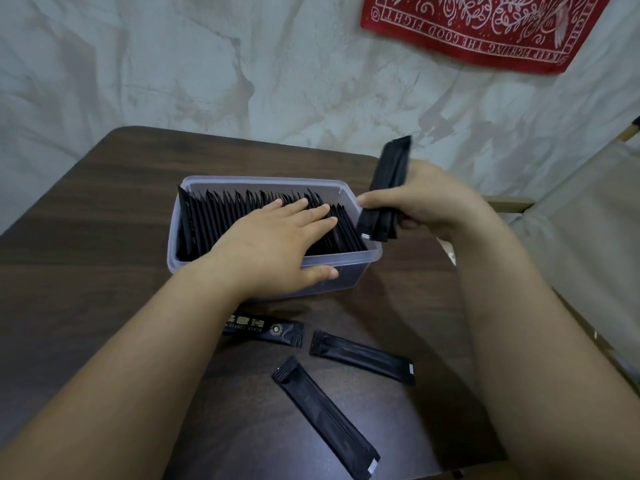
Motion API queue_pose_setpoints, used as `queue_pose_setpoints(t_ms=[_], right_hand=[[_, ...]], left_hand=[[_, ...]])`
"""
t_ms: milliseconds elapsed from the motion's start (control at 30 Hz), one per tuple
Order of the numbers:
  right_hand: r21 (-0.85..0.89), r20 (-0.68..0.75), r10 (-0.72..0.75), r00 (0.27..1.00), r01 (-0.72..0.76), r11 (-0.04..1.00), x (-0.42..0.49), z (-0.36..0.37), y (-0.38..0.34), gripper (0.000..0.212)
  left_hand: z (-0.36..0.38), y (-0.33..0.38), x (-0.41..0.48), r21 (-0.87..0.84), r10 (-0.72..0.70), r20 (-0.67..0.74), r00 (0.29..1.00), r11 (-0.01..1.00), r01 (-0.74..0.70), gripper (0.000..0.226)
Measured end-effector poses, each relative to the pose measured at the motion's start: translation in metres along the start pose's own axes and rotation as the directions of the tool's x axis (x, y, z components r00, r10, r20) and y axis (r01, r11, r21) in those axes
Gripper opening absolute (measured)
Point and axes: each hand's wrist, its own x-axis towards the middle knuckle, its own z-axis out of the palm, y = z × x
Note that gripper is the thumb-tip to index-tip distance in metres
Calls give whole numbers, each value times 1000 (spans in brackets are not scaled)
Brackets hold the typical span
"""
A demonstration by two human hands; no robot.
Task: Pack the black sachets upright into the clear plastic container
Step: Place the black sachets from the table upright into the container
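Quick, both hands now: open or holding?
Left hand: open, fingers flat on the packed sachets in the container.
Right hand: grips a bunch of sachets.

Left hand [273,244] is laid flat, fingers straight on the packed sachets [214,216], thumb pressed against the near wall of the container [263,180]. Right hand [429,199] is curled round a bundle of sachets [391,168], held raised. Both bare forearms are extended forward.

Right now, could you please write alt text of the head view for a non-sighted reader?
A left hand rests on black sachets standing in a clear plastic container on a dark wooden table; the right hand grips a sachet bundle beside it. Three loose sachets lie in front.
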Motion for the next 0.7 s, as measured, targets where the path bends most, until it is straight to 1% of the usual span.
queue_pose_setpoints(t_ms=[33,133,200,267,333,400,533,600,633,700], right_hand=[[-47,30,11,1000,-10,999,10,4,-3,26],[-280,96,66,993,-37,959,29,17,-7,30],[-370,120,69,990,-20,929,32,22,-4,31],[-383,114,50,992,-3,924,31,20,-1,32],[-393,113,-2,994,46,919,26,18,4,34],[-390,106,-46,993,84,917,22,17,9,40],[-411,78,-96,992,119,904,19,22,21,71],[-426,59,-131,990,144,893,17,25,24,81],[-435,47,-145,988,151,888,15,26,25,82],[-435,33,-149,988,148,888,10,27,27,74]], left_hand=[[0,0,0,-1,-1,-2,1000,1000,1,78],[0,0,0,-7,2,-5,1000,1000,-2,78],[0,0,0,-8,5,-5,1000,1000,-5,78],[-1,0,1,-8,9,-2,1000,1000,-9,79],[-1,-1,0,-8,8,-1,1000,1000,-8,79],[0,0,1,-8,8,-3,1000,1000,-8,79],[0,0,1,-14,5,-12,1000,1000,-6,79],[1,0,1,-15,3,-12,1000,1000,-4,79],[1,0,1,-17,3,-12,1000,1000,-3,79],[1,0,0,-19,3,-14,1000,1000,-4,79]])
